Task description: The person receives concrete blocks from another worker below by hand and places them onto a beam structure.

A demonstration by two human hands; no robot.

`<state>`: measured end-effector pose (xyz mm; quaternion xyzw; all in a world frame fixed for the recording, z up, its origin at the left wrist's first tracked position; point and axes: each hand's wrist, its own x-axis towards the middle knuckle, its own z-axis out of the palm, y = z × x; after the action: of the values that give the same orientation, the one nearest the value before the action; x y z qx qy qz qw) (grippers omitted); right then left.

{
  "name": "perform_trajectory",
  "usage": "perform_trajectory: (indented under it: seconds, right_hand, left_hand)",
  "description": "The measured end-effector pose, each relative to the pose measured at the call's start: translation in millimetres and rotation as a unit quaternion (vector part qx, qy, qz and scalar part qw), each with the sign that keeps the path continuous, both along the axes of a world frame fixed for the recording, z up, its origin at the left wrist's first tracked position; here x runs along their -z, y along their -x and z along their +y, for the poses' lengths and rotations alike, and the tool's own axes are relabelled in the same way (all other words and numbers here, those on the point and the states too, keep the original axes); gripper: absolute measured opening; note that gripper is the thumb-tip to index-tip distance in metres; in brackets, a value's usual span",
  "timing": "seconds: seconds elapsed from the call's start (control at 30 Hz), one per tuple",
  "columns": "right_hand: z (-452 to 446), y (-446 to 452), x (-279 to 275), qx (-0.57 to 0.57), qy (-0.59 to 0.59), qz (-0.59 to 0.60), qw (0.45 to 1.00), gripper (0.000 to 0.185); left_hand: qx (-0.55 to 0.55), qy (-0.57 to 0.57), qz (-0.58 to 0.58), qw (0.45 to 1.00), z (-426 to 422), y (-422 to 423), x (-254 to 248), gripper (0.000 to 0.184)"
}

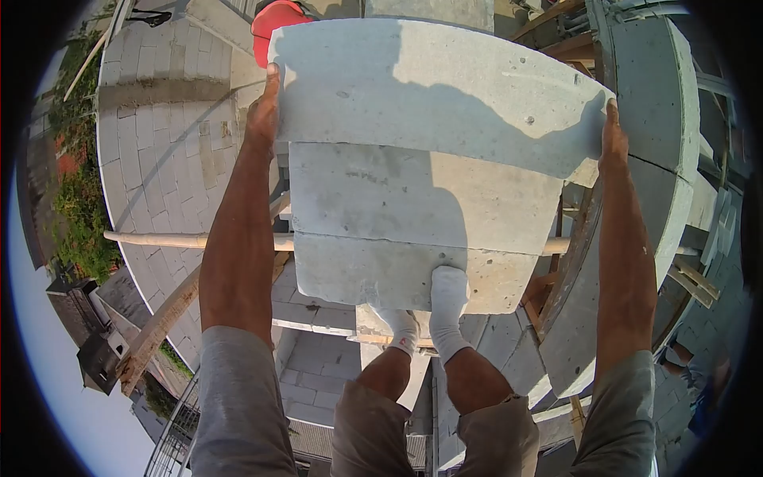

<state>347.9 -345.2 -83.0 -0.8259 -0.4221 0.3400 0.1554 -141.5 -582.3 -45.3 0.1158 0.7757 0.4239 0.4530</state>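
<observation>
A long, pale grey aerated concrete block (pixel 445 91) spans the space between my hands, its broad face toward me. My left hand (pixel 265 111) grips its left end, and my right hand (pixel 612 135) grips the right end; most of the fingers are hidden behind the edges. Shadow covers part of the block's face. Just on the near side of it lie more grey blocks (pixel 373 195) side by side. My white-socked feet stand at their near edge, one sock (pixel 449 290) resting on the nearest block.
A red object (pixel 276 20) sits behind the held block's left corner. Block walls rise at left (pixel 159 143) and right (pixel 648 87). A wooden pole (pixel 159 238) crosses at left, and a slanting timber (pixel 163 326) lies below it. Gaps drop away beside my feet. Another person (pixel 699 374) shows at lower right.
</observation>
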Motion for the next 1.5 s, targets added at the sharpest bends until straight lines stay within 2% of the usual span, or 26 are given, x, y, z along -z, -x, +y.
perform_trajectory:
  seconds: [0.07,0.17,0.27,0.37,0.57,0.67,0.77,0.87,0.97,1.0,1.03,1.1,1.13,1.17,1.2,1.23,1.3,1.37,1.43,1.5]
  right_hand:
    - [17.9,-10.4,22.5,-0.066,0.049,-0.033,0.996,0.104]
    - [3.1,-1.5,27.7,-0.147,0.029,-0.165,0.975,0.106]
    - [2.6,0.4,22.4,-0.176,0.021,-0.158,0.971,0.107]
    - [-1.0,2.7,17.7,-0.19,0.01,-0.162,0.968,0.106]
    - [-18.3,2.9,14.7,-0.163,0.03,-0.168,0.972,0.107]
    - [-18.2,3.6,14.6,-0.161,0.025,-0.173,0.971,0.107]
    - [-13.1,-11.9,34.3,-0.177,0.028,-0.198,0.964,0.105]
    - [-14.3,-11.0,37.1,-0.192,0.025,-0.202,0.96,0.102]
    - [-58.2,21.0,11.5,-0.209,-0.014,-0.263,0.942,0.093]
    - [-84.3,34.7,-1.3,-0.261,-0.021,-0.305,0.916,0.085]
    - [-106.4,33.2,4.7,-0.315,-0.071,-0.297,0.898,0.08]
    - [-168.5,70.8,-31.8,-0.323,-0.032,-0.197,0.925,0.074]
    - [-194.9,81.5,-38.2,-0.36,-0.026,-0.19,0.913,0.072]
    - [-222.0,89.8,-40.5,-0.374,-0.024,-0.143,0.916,0.071]
    - [-245.5,108.6,-60.1,-0.355,0.039,-0.105,0.928,0.072]
    - [-266.7,120.6,-68.5,-0.358,0.061,-0.068,0.929,0.071]
    - [-298.2,138.0,-74.1,-0.377,0.125,0.006,0.918,0.07]
    - [-306.0,172.7,-116.4,-0.385,0.253,0.036,0.887,0.069]
    - [-309.0,197.9,-149.6,-0.423,0.25,0.049,0.869,0.067]
    - [-302.6,219.3,-176.3,-0.456,0.238,0.059,0.855,0.064]
  left_hand:
    - [-0.012,0.023,0.032,0.999,1.2,2.5,16.4,0.091]
    - [0.056,0.128,0.222,0.965,-6.1,5.1,28.3,0.083]
    - [0.063,0.061,0.241,0.967,-10.4,16.3,47.6,0.079]
    - [0.05,0.092,0.222,0.969,-12.2,13.8,44.7,0.079]
    - [0.055,0.135,0.283,0.948,-21.7,2.2,40.5,0.078]
    - [0.037,0.118,0.303,0.945,-29.7,-12.3,37.3,0.079]
    - [0.058,0.166,0.309,0.935,-28.2,-12.9,28.8,0.08]
    - [0.141,0.178,0.358,0.906,-38.4,1.2,55.4,0.082]
    - [0.075,0.147,0.295,0.941,-37.7,-11.0,44.1,0.083]
    - [0.076,0.108,0.298,0.945,-41.1,-13.6,42.2,0.083]
    - [0.075,0.067,0.304,0.947,-49.2,-17.9,45.9,0.083]
    - [0.062,-0.002,0.28,0.958,-73.6,-30.2,47.6,0.082]
    - [0.049,-0.033,0.252,0.966,-89.4,-40.6,44.1,0.081]
    - [0.024,-0.066,0.286,0.956,-108.0,-55.2,47.5,0.08]
    - [-0.042,0.009,0.098,0.994,-112.7,-77.9,-0.7,0.081]
    - [-0.053,0.002,0.01,0.999,-143.2,-88.6,20.4,0.081]
    - [0.002,0.058,0.039,0.998,-186.8,-121.2,3.5,0.077]
    - [-0.107,0.001,-0.037,0.994,-224.8,-147.1,-8.1,0.076]
    - [-0.146,0.018,-0.052,0.988,-245.7,-155.0,-44.0,0.064]
    - [-0.158,0.001,-0.133,0.978,-271.7,-157.5,-55.4,0.053]
